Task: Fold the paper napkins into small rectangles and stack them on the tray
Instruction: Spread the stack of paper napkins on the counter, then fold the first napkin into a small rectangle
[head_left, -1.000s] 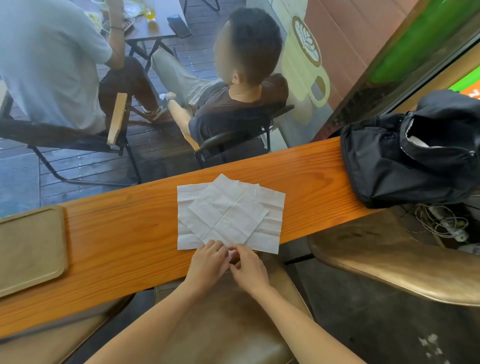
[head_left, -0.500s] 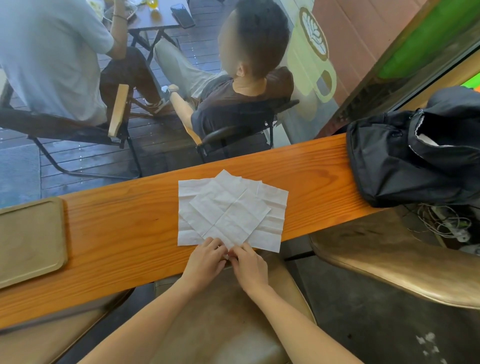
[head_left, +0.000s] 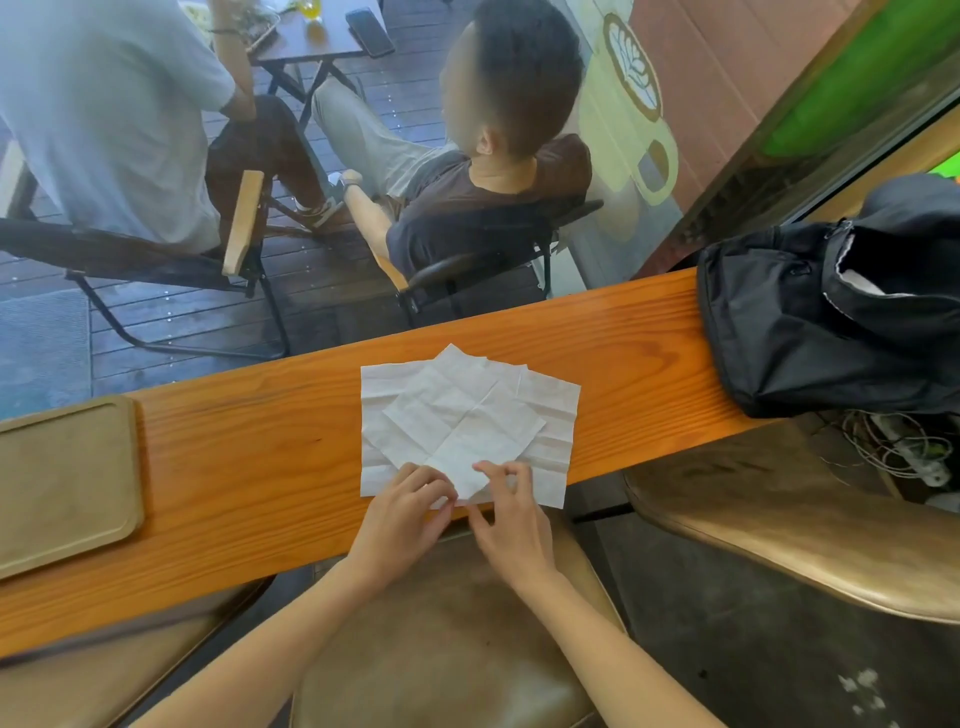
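Observation:
Several unfolded white paper napkins (head_left: 462, 421) lie overlapped on the orange wooden counter (head_left: 260, 457), the top one turned like a diamond. My left hand (head_left: 402, 506) and my right hand (head_left: 511, 512) sit side by side at the near edge of the pile. The fingertips of both pinch the top napkin's near corner. A tan tray (head_left: 67, 483) rests on the counter at the far left, with nothing on it.
A black bag (head_left: 831, 322) occupies the counter's right end. Brown stool seats are below me (head_left: 441, 639) and to my right (head_left: 805, 535). Beyond the counter is a window, with two people seated on chairs outside. Cables lie on the floor at right.
My hands have shifted slightly apart at the near corner of the top napkin, the right fingers now spread on it. The napkin pile has not moved.

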